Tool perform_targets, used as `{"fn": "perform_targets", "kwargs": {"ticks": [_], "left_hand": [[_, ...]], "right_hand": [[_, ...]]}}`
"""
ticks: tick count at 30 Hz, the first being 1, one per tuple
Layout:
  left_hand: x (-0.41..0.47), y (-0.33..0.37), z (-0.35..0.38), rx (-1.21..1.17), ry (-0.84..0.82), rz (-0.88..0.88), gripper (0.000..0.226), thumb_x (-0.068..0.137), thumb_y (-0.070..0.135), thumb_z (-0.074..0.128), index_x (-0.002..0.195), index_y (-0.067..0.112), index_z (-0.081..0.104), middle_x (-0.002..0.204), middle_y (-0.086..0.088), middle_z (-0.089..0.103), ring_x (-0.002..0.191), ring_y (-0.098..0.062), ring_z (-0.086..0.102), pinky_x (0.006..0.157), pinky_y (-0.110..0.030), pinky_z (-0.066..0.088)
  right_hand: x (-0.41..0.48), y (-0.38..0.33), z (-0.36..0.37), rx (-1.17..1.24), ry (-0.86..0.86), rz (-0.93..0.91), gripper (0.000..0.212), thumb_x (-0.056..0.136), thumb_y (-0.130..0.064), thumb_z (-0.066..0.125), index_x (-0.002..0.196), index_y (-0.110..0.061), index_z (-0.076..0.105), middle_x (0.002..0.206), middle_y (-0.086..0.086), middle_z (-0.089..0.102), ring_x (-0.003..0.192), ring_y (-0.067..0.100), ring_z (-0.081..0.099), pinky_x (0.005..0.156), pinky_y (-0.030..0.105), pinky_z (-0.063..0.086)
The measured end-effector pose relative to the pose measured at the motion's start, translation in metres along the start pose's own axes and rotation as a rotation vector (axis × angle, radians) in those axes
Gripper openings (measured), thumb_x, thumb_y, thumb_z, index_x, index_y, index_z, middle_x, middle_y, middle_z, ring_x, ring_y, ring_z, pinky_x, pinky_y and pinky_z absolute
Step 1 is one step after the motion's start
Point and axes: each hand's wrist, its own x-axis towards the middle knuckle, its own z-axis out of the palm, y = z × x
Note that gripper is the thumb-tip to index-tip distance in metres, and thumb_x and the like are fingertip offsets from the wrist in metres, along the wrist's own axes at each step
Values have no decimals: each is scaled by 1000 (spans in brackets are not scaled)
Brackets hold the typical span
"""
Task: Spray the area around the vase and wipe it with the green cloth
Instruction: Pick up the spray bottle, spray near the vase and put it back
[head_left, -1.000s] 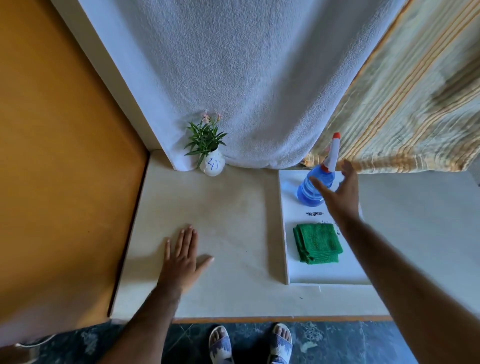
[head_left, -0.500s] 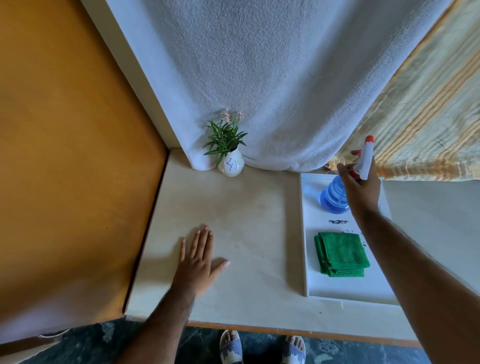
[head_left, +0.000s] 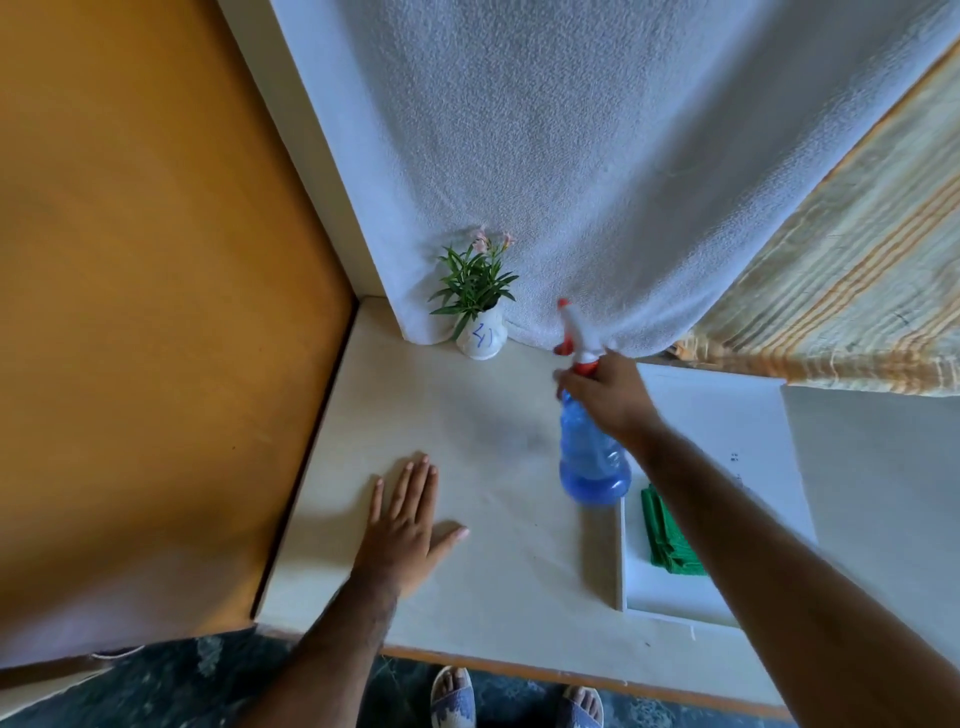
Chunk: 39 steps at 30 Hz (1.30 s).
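Head view: right hand (head_left: 605, 397) clamped on spray bottle (head_left: 589, 447) neck, bottle tilted, nozzle aimed fwd-left at vase (head_left: 482, 338), near, ahead of it. Left hand (head_left: 402, 525) flat, fingers apart, farther. Green cloth (head_left: 665, 535) under right forearm.

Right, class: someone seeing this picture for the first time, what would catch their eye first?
Probably the blue spray bottle, gripped at its neck by the right hand above the pale counter. Next, the small white vase of greenery in the far corner. The left hand lies flat on the counter.
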Motion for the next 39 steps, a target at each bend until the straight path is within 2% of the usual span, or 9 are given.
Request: {"fn": "perform_targets", "kwargs": {"ticks": [2,5,8,12,15,19,32,35,39], "left_hand": [[-1,2,-2,-8,30,11,104,86,83,6,160,10,-1,170,-10,-7,156,-29,-8,123,-53,-9],[-2,3,-1,-14,88,31,98,91,76,23,159,6,18,169,-13,13,155,-32,12,121,-53,-2],[-2,3,2,-8,110,25,97,92,75,26,160,7,15,170,-10,9,156,-30,10,121,-52,-2],[-2,2,2,5,114,21,96,93,74,28,160,6,18,169,-11,14,155,-30,14,120,-53,2],[-2,2,4,11,114,20,96,93,74,28,160,6,19,169,-11,15,155,-30,16,120,-54,3],[-1,0,4,9,109,20,96,93,75,28,159,6,21,169,-12,18,155,-30,19,119,-56,9],[-3,0,0,14,89,11,97,93,76,27,160,7,17,170,-11,12,157,-28,10,121,-57,7],[-4,0,-1,11,97,20,97,92,75,30,159,6,22,169,-12,17,156,-31,17,121,-57,9],[-4,1,-3,10,126,41,97,92,75,29,158,4,26,168,-14,22,154,-33,22,121,-54,4]], "right_hand": [[3,-2,28,-66,-117,118,19,83,-8,75,100,-17,73,59,-3,69,62,15,69,74,30,55],[3,-2,60,-164,-215,199,16,79,-17,74,95,-17,73,71,0,73,80,23,74,80,34,55],[8,-2,75,-258,-198,223,24,76,-29,69,93,-13,71,78,3,76,82,20,72,77,32,55],[16,-7,84,-355,-136,227,27,80,-42,67,79,-15,70,65,-1,73,71,15,69,62,27,48],[19,-11,85,-384,-51,260,32,81,-47,66,67,-19,62,70,1,75,73,19,69,69,30,54],[22,-15,86,-393,-53,274,29,81,-45,66,69,-19,65,74,4,75,77,21,71,77,33,57],[25,-12,85,-384,-87,268,23,78,-39,67,76,-17,69,66,-1,73,73,17,68,67,29,51],[19,-10,76,-303,-44,248,15,79,-31,67,79,-16,69,64,-1,74,73,15,70,69,29,51],[8,-11,49,-64,116,131,6,82,-24,72,83,-26,67,58,-4,72,57,4,69,62,23,50]]}}
